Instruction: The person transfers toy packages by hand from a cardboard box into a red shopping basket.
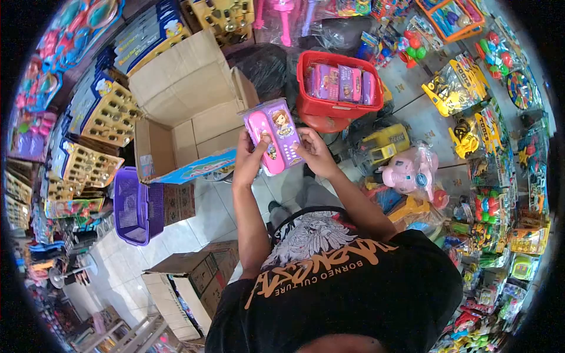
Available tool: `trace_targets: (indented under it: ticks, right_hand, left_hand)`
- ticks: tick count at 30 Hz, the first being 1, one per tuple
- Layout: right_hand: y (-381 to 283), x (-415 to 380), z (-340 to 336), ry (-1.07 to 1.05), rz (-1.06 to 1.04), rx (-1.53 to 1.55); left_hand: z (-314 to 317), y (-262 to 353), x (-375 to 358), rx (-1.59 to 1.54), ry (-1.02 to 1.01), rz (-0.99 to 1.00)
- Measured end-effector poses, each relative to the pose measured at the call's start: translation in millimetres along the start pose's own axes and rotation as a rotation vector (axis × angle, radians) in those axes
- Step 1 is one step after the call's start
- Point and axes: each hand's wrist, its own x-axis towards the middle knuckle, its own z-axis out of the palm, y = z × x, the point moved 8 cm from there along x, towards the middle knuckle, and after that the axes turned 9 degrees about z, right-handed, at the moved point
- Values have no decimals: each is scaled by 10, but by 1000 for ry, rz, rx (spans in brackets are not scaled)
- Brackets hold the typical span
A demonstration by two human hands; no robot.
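I hold a pink and purple toy box (274, 136) with a cartoon girl printed on it, upright in front of me. My left hand (251, 156) grips its left side, thumb across the front. My right hand (315, 153) grips its right edge. Just beyond the box stands a red basket (306, 103) with several similar purple boxes (341, 82) packed inside. An open brown cardboard carton (188, 100) sits to the left of my hands.
A purple plastic basket (136, 206) lies on the tiled floor at left. Packaged toys line both sides, with a pink pig toy (409, 169) and yellow truck (385, 144) at right. Smaller cardboard boxes (194, 276) sit by my feet.
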Motion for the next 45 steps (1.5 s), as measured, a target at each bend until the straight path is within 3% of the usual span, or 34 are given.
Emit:
trace_targets:
  ticks: [7, 9, 15, 17, 19, 25, 27, 31, 34, 36, 38, 39, 41, 43, 45]
  right_hand:
    - [38, 98, -744, 58, -50, -61]
    - [9, 142, -1052, 67, -51, -109]
    - [93, 398, -2064, 116, -83, -137]
    - [286, 457, -2342, 84, 111, -73]
    - [540, 551, -2620, 120, 116, -185]
    - [727, 781, -3005, 117, 161, -168]
    - [752, 971, -3106, 191, 15, -200]
    - [734, 1305, -3085, 147, -1, -139]
    - [668, 1371, -3096, 189, 66, -273]
    - [772, 1409, -3062, 161, 118, -316]
    - [904, 1502, -3106, 226, 31, -372]
    - [882, 1497, -3089, 216, 27, -375]
    - [840, 1426, -3118, 308, -3, -447]
    - [926, 1408, -3079, 267, 46, -386]
    - [880, 1350, -3073, 360, -109, -511]
  left_hand:
    - [601, -248, 356, 54, -147, 102]
    - [891, -462, 450, 17, -201, -58]
    - [1552, -1202, 980, 106, -245, -105]
    - [1714, -1467, 1127, 143, -265, -204]
    - [1821, -1685, 1253, 211, -258, -240]
    - [2207, -1786, 1622, 422, -385, -274]
    - [2254, -1795, 1841, 558, -402, -203]
    - [2200, -1911, 2222, 602, -347, -218]
    - [2119, -2117, 2432, 598, -364, -52]
    - [2114, -2098, 2420, 681, -356, -3]
    - [2074, -2084, 2391, 854, -341, 151]
    - [2052, -2129, 2350, 856, -330, 152]
    - [2060, -2023, 2254, 821, -219, 343]
    - [2051, -2020, 2163, 788, -171, 345]
    - [2207, -1857, 2064, 1031, -232, 417]
